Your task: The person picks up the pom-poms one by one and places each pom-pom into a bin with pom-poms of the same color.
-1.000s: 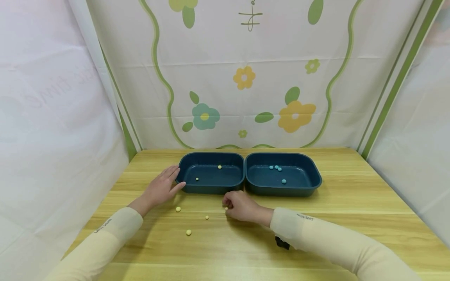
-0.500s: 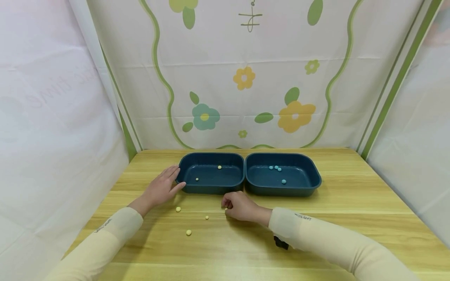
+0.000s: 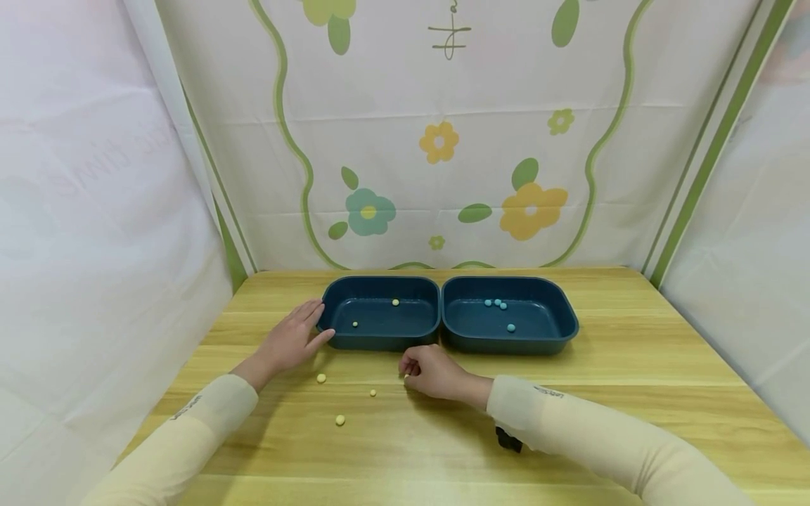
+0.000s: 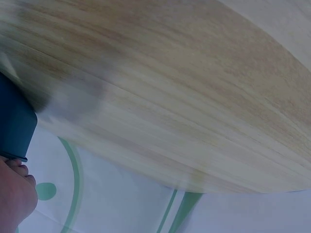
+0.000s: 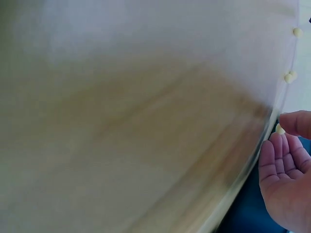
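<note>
My right hand (image 3: 438, 371) is low over the table just in front of the bins, its thumb and fingertips pinching a small yellow ball (image 5: 280, 129). The left dark blue bin (image 3: 384, 341) holds two more yellow balls, one of them toward the back (image 3: 395, 302). Against that bin's left end rests my left hand (image 3: 292, 339), fingers extended along the rim and thumb at the front edge. On the wood in front lie three loose yellow balls: one near the left wrist (image 3: 321, 378), a smaller ball (image 3: 373, 393) and a nearer ball (image 3: 340, 420).
A second dark blue bin (image 3: 510, 344) stands right beside the first, with several light blue balls (image 3: 510, 328) inside. The wooden table (image 3: 620, 365) is enclosed by white fabric walls, with a flower-printed panel (image 3: 443, 183) at the back.
</note>
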Demonstrator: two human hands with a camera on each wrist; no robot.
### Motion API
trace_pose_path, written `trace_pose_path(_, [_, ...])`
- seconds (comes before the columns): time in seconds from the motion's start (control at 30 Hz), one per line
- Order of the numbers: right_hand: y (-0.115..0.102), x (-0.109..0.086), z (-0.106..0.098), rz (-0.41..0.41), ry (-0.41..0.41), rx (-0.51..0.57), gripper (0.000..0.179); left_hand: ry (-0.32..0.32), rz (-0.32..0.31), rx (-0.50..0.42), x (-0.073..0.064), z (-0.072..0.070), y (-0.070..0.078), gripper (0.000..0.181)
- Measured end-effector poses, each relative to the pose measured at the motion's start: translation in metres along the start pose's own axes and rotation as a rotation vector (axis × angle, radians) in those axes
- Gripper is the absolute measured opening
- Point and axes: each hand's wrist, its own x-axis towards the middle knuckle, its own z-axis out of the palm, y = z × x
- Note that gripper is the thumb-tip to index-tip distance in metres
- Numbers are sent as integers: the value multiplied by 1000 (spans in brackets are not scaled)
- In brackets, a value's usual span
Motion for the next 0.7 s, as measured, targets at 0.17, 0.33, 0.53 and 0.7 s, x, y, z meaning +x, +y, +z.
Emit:
trace_pose_path(0.17, [-6,1,-4,13,23,66,12,13,3,2,-1,1,-1,71])
trace_pose_path(0.33, [-12,1,-9,19,30,123,12,8,0,5,-1,2,-2,72])
trace_pose_path(0.53, [-20,5,-14,16,66,151,11,-1,-3,-2,0,1,-2,72])
trace_pose_path(0.7, [-27,11,-21,2,128,181,10,-11,-6,2,1,1,-1,72])
